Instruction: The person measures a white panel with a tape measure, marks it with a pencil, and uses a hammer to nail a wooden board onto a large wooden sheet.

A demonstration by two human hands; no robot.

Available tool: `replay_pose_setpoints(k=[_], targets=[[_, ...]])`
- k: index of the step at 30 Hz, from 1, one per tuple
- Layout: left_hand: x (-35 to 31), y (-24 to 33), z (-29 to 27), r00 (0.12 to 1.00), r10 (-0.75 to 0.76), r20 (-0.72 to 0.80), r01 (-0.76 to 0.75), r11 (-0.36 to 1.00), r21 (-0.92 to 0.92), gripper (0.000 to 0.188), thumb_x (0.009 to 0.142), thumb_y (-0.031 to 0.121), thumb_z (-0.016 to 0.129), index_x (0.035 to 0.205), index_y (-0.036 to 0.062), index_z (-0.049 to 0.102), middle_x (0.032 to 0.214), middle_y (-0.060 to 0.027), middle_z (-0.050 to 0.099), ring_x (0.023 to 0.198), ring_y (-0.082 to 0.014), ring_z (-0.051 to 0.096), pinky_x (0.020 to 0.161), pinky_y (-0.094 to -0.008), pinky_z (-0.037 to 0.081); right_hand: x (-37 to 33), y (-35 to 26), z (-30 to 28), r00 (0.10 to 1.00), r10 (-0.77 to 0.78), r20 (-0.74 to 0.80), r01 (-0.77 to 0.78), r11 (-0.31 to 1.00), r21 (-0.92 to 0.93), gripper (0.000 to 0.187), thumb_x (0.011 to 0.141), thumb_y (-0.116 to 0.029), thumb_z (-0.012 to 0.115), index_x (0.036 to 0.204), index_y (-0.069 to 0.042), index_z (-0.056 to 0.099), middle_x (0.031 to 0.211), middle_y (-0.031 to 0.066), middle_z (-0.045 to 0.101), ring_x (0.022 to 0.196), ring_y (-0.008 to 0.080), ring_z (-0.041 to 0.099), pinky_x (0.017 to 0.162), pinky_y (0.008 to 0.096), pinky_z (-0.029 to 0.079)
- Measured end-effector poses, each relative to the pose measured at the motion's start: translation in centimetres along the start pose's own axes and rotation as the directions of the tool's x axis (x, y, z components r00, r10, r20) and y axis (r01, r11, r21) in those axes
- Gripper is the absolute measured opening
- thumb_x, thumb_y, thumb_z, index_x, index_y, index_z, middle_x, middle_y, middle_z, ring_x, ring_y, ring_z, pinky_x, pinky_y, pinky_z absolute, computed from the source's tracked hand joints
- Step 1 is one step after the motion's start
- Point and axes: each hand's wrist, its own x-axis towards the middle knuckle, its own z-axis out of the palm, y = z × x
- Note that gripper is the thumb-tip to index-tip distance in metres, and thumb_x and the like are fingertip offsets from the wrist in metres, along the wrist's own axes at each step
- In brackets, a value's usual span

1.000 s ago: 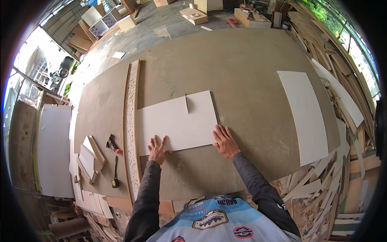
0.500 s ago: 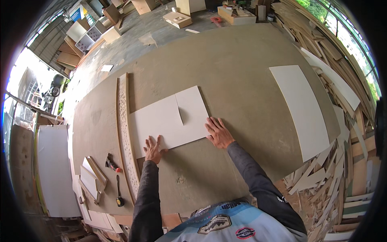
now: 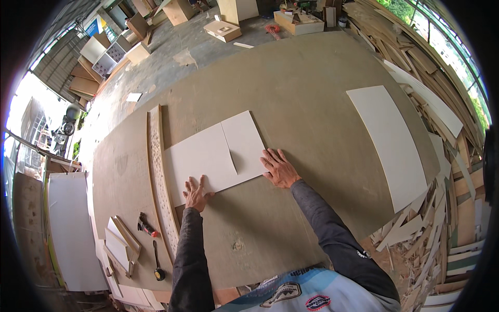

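Two white panels (image 3: pixel 200 156) lie edge to edge on a large brown board, a dark seam running between them nearly to their near edge. My left hand (image 3: pixel 195 194) rests with spread fingers on the near edge of the left panel. At the outer right edge of the other panel, my right hand (image 3: pixel 279 170) lies with fingers extended against it. The left end of the panels meets a long narrow wooden strip (image 3: pixel 162 192) with a speckled face. Neither hand is closed around anything.
Left of the strip lie a hammer (image 3: pixel 147 225), a tape measure (image 3: pixel 159 272) and a small white-faced wooden assembly (image 3: pixel 120 245). A long white panel (image 3: pixel 387 140) lies on the brown board (image 3: pixel 306 78) at right. Scrap wood (image 3: pixel 416 229) is heaped beyond its right edge.
The view has turned slightly. The seam between the white panels now shows closer to their near edge. Both hands remain on the same edges.
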Motion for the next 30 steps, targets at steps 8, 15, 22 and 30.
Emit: replay_pose_setpoints(k=[8,15,22,30], targets=[[1.4,0.2,-0.5,1.000,0.005,-0.004,-0.005,1.000,0.004,0.093,0.087,0.052,0.074,0.163,0.0323,0.023,0.167,-0.0295,0.006,0.154,-0.0518,0.004,0.118,-0.0706,0.014,1.2,1.1,-0.2,1.000,-0.010,0.017,0.010,1.000,-0.002,0.064,0.100,-0.042,0.052,0.151,-0.004,0.045,0.165,0.0165,0.030,0.153,0.0347,0.025,0.126,0.0552,0.016],[2.0,0.0,-0.8,1.000,-0.001,0.002,0.001,1.000,-0.012,0.093,0.088,0.052,0.074,0.163,0.0324,0.022,0.167,-0.0299,0.005,0.154,-0.0519,0.005,0.119,-0.0698,0.014,2.0,1.1,-0.2,1.000,-0.003,0.001,0.003,1.000,0.011,0.064,0.100,-0.042,0.054,0.150,-0.003,0.046,0.165,0.0172,0.030,0.153,0.0362,0.027,0.126,0.0546,0.017],[2.6,0.2,-1.2,1.000,-0.004,-0.003,0.004,1.000,-0.009,0.093,0.088,0.053,0.073,0.163,0.0314,0.023,0.167,-0.0305,0.005,0.154,-0.0519,0.004,0.119,-0.0691,0.013,2.4,1.5,-0.2,1.000,0.001,-0.013,-0.001,1.000,0.000,0.064,0.100,-0.044,0.052,0.151,-0.005,0.047,0.164,0.0159,0.032,0.153,0.0352,0.025,0.126,0.0543,0.015],[5.3,-0.7,-1.4,1.000,0.017,-0.018,-0.018,0.999,-0.026,0.093,0.088,0.051,0.074,0.163,0.0305,0.023,0.167,-0.0313,0.005,0.154,-0.0524,0.002,0.119,-0.0694,0.011,1.8,5.0,-1.3,0.985,0.147,-0.085,-0.152,0.987,-0.057,0.062,0.097,-0.037,0.054,0.148,-0.002,0.049,0.162,0.0141,0.036,0.152,0.0382,0.026,0.125,0.0556,0.016]])
